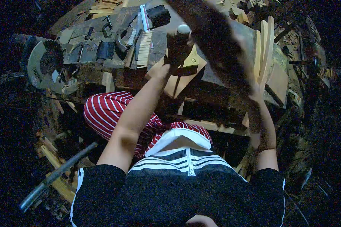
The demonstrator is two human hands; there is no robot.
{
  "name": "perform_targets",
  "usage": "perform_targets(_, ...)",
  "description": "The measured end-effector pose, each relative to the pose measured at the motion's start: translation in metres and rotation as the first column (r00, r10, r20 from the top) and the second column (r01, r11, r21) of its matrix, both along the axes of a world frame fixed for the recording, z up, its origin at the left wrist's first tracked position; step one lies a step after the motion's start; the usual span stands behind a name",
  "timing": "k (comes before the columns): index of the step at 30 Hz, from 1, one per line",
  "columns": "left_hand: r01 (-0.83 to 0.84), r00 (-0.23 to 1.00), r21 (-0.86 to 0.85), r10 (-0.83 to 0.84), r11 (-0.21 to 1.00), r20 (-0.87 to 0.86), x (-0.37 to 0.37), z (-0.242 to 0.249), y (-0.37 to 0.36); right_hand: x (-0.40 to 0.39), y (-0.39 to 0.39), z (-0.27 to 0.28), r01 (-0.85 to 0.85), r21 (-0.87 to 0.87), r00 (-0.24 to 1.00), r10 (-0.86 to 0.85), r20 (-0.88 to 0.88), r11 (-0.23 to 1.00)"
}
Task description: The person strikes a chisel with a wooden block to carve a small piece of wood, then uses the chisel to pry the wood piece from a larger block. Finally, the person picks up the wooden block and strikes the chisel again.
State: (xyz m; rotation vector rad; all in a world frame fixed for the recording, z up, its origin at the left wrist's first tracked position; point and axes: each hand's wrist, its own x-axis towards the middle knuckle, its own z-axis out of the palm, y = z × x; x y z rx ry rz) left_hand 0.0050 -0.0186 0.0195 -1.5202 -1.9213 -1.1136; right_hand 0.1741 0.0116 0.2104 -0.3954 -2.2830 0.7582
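Observation:
My left hand [177, 49], dark in shadow, is closed around an upright tool whose pale round end [183, 29] sticks out above the fist. The tool's lower end is hidden. Beneath it lies a wooden block [181, 86], with a yellowish flat piece [192, 59] on or beside it. My right hand [250, 85] is smeared by motion and appears closed on the near end of a long, thick, dark bar [219, 41]. This bar slants up and to the left, raised over the bench, and it hides part of the bench top.
A circular saw [39, 66] sits at the bench's left end. Clamps, a white-and-blue ruler [144, 18] and a row of light wood strips [144, 48] lie left of my hands. Curved boards [267, 53] stand at right. A metal pipe [58, 176] lies at lower left.

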Motion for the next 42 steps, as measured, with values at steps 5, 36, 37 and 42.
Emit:
perform_targets(5,0.07,0.996,0.107,-0.065,0.992,-0.053,0.008,0.027,-0.009,0.002,-0.004,0.013,0.067,0.004,0.928,-0.064,0.366,0.998)
perform_targets(36,-0.372,-0.104,0.413,-0.479,0.831,0.871,-0.048,0.059,-0.058,0.067,-0.057,-0.201,0.388,-0.611,0.89,-0.11,0.442,0.69)
perform_targets(37,-0.364,-0.112,0.407,-0.473,0.838,0.874,-0.047,0.058,-0.057,0.068,-0.056,-0.204,0.397,-0.614,0.888,-0.117,0.445,0.682)
perform_targets(42,-0.21,0.198,0.491,-0.455,0.846,0.868,-0.031,0.064,-0.061,0.066,-0.057,-0.206,0.371,-0.641,0.905,-0.107,0.412,0.672)
